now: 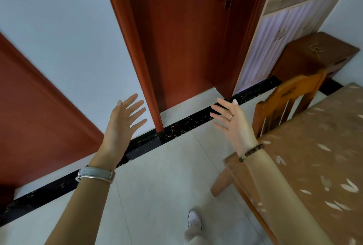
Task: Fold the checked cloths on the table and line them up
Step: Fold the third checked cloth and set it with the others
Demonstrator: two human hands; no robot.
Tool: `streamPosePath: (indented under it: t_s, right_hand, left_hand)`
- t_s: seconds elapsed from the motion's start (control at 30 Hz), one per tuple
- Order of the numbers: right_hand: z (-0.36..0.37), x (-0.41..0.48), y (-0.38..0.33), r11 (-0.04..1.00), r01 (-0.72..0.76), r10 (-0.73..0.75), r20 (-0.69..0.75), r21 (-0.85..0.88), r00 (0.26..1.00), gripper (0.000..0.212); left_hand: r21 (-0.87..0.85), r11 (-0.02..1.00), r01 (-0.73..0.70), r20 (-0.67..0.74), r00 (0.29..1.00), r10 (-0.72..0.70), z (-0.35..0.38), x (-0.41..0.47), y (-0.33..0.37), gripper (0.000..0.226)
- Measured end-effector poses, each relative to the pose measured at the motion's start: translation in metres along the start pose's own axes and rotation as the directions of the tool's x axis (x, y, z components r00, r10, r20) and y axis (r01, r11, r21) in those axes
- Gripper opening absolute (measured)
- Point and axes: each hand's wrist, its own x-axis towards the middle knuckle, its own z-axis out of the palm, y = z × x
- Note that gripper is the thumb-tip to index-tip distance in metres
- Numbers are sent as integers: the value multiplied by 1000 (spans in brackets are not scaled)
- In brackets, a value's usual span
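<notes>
Left hand [121,125]: raised in front of the wall, fingers straight and spread wide, holding nothing; a grey wristband [96,174] sits on the wrist
Right hand [233,125]: raised level with the other, fingers splayed, empty; a beaded bracelet [251,151] circles the wrist
Checked cloths: none shows in this view; where they lie cannot be told
Table [314,156]: at the right edge, only its brown patterned cover visible; a wooden chair [284,103] stands at its far end
Step in hand: probably the very start; no cloth is touched and no fold is visible
Next move: likely calls for turning right toward the table, finding a cloth, then lowering both hands to pinch its corners
</notes>
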Motion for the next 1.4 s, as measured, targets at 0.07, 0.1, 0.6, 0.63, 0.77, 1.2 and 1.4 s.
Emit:
streamPosePath:
  t_s: [0.07,0.1,0.6,0.63,0.77,1.2,1.4]
  right_hand:
    - [2,24,-10,1000,-3,3,-15,7,1000,44]
    - [3,35,-14,1000,-6,6,-25,12,1000,45]
    - [-14,130,-48,999,38,-35,-184,14,982,47]
    - [-17,138,-49,999,48,-43,-206,20,977,48]
    - [-24,170,-55,995,94,-82,-296,29,952,51]
    - [-24,246,-80,973,208,-110,-600,96,793,47]
    - [-48,258,-87,965,237,-90,-697,116,711,49]
  left_hand:
    - [-9,1000,-7,13,1000,7,6,28,5,52]
    - [-17,1000,-9,16,1000,9,9,41,8,51]
    - [-32,999,39,171,985,-33,47,199,8,57]
    - [-34,998,52,189,981,-45,49,214,6,58]
    - [5,997,75,287,955,-73,64,276,4,60]
    - [106,984,145,581,794,-180,142,449,20,57]
    - [126,976,177,690,692,-215,197,488,8,59]
